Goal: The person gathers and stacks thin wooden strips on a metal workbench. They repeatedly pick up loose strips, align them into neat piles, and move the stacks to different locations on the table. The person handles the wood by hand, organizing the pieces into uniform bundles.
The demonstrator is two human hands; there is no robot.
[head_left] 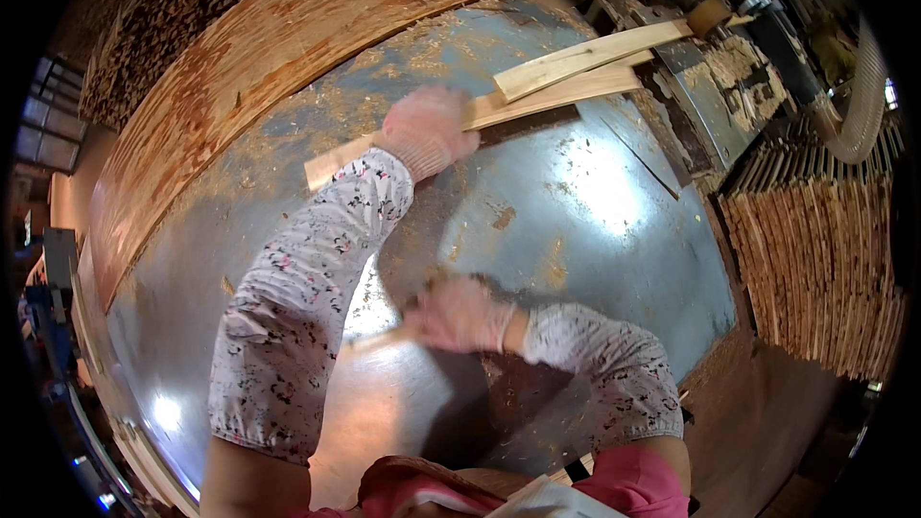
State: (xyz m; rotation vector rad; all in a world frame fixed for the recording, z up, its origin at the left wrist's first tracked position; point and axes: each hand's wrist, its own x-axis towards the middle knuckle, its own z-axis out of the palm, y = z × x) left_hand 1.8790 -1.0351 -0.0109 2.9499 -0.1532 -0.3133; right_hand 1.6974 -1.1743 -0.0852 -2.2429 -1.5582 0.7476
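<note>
My left hand (pixel 427 129), in a pale knit glove, presses down on a long wooden slat (pixel 561 94) that lies across the far side of the metal table (pixel 595 230). A second, lighter slat (pixel 590 56) lies on top of it, pointing at the machine (pixel 715 19) at the upper right. My right hand (pixel 459 312), also gloved, is blurred low over the table close to my body. A thin pale strip (pixel 374 338) shows just left of its fingers; whether the hand grips it is unclear. Both forearms wear patterned sleeves.
A big curved plywood sheet (pixel 240 77) lies along the table's far left edge. A tall stack of slats (pixel 825 259) stands on edge at the right, under a pale ribbed hose (pixel 859 105). Sawdust covers the table's far part.
</note>
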